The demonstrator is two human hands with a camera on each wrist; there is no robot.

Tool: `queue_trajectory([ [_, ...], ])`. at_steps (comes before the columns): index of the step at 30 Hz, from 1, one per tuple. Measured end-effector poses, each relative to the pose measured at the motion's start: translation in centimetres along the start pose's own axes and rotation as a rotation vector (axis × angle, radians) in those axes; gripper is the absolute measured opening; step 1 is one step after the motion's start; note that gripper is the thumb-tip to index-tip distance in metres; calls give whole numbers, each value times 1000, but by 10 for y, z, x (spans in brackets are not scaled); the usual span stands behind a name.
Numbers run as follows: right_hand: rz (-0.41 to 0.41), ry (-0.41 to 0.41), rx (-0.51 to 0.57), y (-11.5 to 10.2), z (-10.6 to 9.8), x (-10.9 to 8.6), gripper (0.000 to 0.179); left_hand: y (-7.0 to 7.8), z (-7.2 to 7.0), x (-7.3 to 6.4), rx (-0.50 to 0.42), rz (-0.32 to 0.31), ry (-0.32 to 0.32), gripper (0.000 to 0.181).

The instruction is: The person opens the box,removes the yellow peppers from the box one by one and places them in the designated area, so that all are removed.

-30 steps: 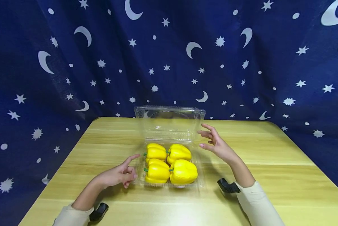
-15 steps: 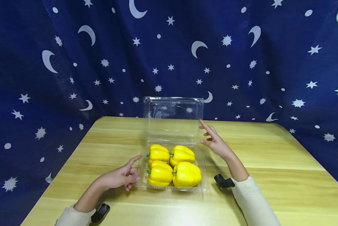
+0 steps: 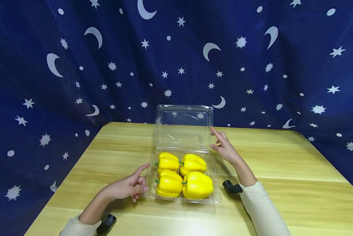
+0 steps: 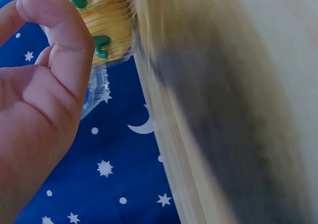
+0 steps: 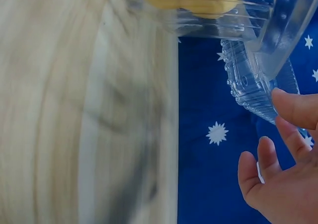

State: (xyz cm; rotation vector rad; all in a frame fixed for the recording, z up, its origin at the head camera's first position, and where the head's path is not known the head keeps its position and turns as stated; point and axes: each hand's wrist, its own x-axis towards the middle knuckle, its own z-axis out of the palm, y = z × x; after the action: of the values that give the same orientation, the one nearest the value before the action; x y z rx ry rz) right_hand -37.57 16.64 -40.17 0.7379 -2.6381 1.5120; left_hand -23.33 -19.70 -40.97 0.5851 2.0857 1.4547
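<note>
Several yellow bell peppers (image 3: 198, 185) with green stems lie in the base of a clear plastic clamshell box (image 3: 217, 193). Its hinged lid (image 3: 183, 131) stands raised behind them, leaning back. My left hand (image 3: 124, 186) is at the box's left wall, index finger extended along it and the other fingers loosely bent. At the lid's right edge is my right hand (image 3: 228, 149), its index fingertip right at that edge and its thumb lower, near the hinge. In the right wrist view, thumb and fingers are spread apart beside the clear plastic.
The box rests on a wood-grain table (image 3: 282, 164). A dark blue cloth (image 3: 176, 59) with moons and stars hangs behind the table. Black wrist devices (image 3: 232, 187) sit at both sleeves.
The lid has swung back, away from me, with my right hand staying at its right edge. My left hand keeps its place beside the box. The whole view has shifted slightly.
</note>
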Motion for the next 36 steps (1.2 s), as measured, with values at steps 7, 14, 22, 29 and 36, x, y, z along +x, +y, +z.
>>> queue_trajectory([
  [7,31,-14,25,-10,0,-3,69,-1,0,0,2,-3,-7,78],
  [14,68,-35,49,-7,2,-2,68,-1,0,-1,13,-1,-2,78],
  [22,112,-93,57,16,3,2,61,0,1,0,19,-6,-1,78],
  [29,158,-140,52,14,3,0,57,-1,1,0,19,-10,0,78],
  [36,230,-166,92,18,6,-1,58,-2,1,0,15,-14,0,79],
])
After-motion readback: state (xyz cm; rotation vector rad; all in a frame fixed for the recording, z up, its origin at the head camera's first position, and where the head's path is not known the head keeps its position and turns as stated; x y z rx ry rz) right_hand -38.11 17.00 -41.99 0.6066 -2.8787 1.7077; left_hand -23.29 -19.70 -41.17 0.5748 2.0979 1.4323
